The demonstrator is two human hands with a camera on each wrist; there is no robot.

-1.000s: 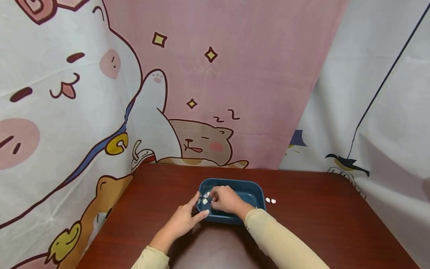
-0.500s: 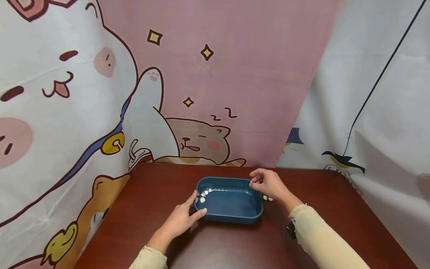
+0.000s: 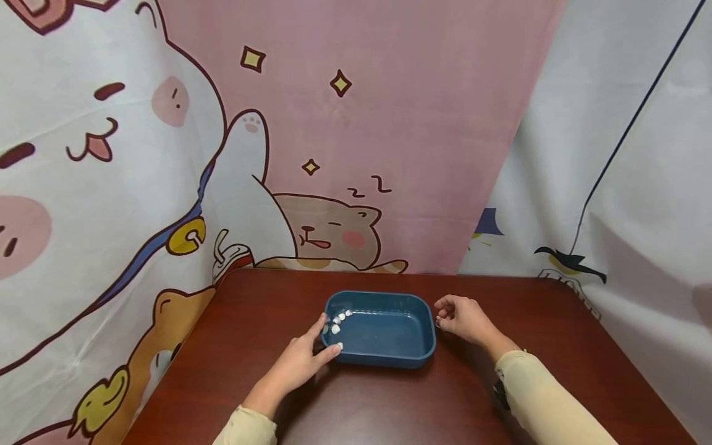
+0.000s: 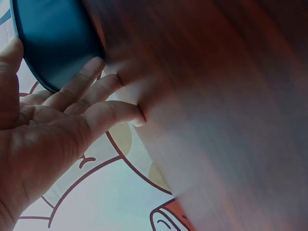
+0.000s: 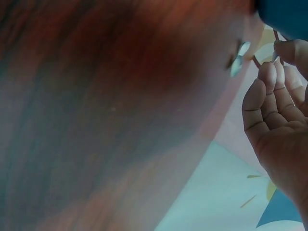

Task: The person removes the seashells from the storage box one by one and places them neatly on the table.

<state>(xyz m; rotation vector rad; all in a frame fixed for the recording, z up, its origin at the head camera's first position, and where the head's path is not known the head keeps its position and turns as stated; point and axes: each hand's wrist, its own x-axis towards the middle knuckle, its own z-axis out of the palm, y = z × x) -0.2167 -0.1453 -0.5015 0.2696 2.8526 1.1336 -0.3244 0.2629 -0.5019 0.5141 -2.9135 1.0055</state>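
A dark blue rectangular tub (image 3: 384, 360) sits on the table with several small white pebble-like pieces (image 3: 336, 329) gathered at its left end. My left hand (image 3: 297, 363) rests against the tub's near left corner, thumb and index finger spread along the rim; in the left wrist view its other fingers stretch toward the tabletop. Just beyond the tub's right end is my right hand (image 3: 466, 318), fingers bent and thumb apart from them. Two more white pieces (image 5: 236, 66) lie on the table close to its fingertips in the right wrist view; the head view mostly hides them behind the hand.
The reddish-brown wooden table (image 3: 256, 309) extends around the tub. A cartoon-printed cloth (image 3: 423, 154) hangs behind it and along the sides. On the right wrist is a dark band (image 3: 501, 394).
My right hand has left the inside of the tub, passed over its right end and come down beside the loose white pieces. My left hand stays at the corner.
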